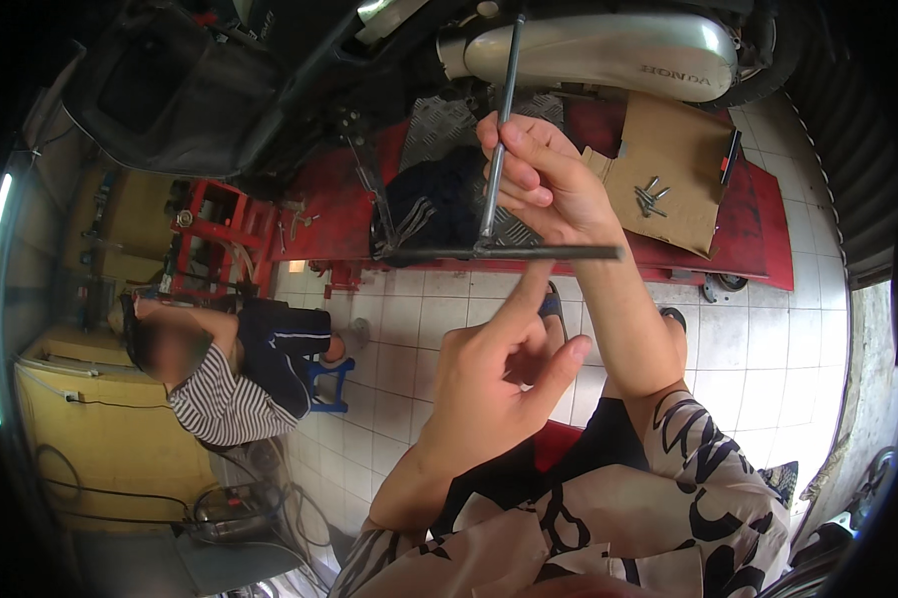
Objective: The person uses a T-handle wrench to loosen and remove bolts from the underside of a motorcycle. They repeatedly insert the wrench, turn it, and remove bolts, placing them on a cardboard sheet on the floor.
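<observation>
A metal T-handle wrench [506, 110] is held by its long shaft in my right hand [549, 171], pinched between thumb and fingers. The shaft's tip overlaps a motor scooter's silver engine-side cover [608, 55] in the picture; whether they touch I cannot tell. The crossbar lies toward me, level across the picture. Below it is my left hand [499, 374], index finger and thumb stretched apart and the other fingers curled, holding nothing. Its index fingertip reaches the crossbar's edge and is partly hidden there; contact is unclear.
Several bolts [651, 197] lie on flattened cardboard [668, 140] on a red lift platform [768, 224]. A dark cloth [439, 204] lies beside it. At left a person [235, 384] in a striped shirt sits on a blue stool [329, 387]. Cables and a yellow cabinet [100, 429] stand behind.
</observation>
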{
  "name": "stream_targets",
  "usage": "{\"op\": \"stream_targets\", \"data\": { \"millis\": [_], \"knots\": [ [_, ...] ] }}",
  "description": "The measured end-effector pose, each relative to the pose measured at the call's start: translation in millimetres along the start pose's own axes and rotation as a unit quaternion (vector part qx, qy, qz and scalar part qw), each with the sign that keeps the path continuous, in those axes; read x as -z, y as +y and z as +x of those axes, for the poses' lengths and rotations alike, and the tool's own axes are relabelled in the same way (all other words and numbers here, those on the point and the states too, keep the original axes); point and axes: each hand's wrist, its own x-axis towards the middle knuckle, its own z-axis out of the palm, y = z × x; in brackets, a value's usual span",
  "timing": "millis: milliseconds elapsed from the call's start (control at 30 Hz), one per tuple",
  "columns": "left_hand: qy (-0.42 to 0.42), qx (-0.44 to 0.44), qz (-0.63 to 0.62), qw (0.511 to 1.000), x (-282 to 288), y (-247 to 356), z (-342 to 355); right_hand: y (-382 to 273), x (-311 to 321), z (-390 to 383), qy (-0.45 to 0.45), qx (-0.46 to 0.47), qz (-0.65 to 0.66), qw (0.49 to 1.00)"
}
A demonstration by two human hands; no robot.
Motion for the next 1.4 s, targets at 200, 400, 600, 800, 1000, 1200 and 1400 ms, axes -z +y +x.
{"op": "stream_targets", "data": {
  "millis": [200, 400, 600, 800, 1000, 1200, 1400],
  "knots": [
    [0.033, 0.125, -0.053, 0.99, -6.1, -2.5, -0.5, -9.4, 1.3, -4.0, 0.006, 0.012, -0.003, 1.0],
    [0.041, 0.009, -0.081, 0.996, -3.3, -0.5, -1.3, -5.6, -0.2, -3.0, 0.017, 0.019, -0.042, 0.999],
    [-0.054, -0.01, 0.007, 0.998, -5.6, -18.9, -5.4, -12.3, -0.1, -3.6, 0.01, 0.036, -0.022, 0.999],
    [0.086, 0.054, -0.134, 0.986, -4.7, 6.0, -1.0, -10.1, 2.3, -3.7, 0.022, 0.039, -0.035, 0.998],
    [-0.098, -0.01, -0.067, 0.993, 0.9, 0.1, -5.5, -5.3, 3.9, -3.2, 0.033, 0.042, -0.025, 0.998],
    [-0.245, 0.043, -0.063, 0.966, 15.3, -14.7, -8.1, -14.4, 4.7, -5.2, 0.037, 0.044, -0.016, 0.998],
    [-0.231, -0.167, -0.185, 0.94, 43.8, -14.7, 11.0, -12.1, 11.8, -12.7, 0.101, 0.017, -0.019, 0.995]
  ]
}}
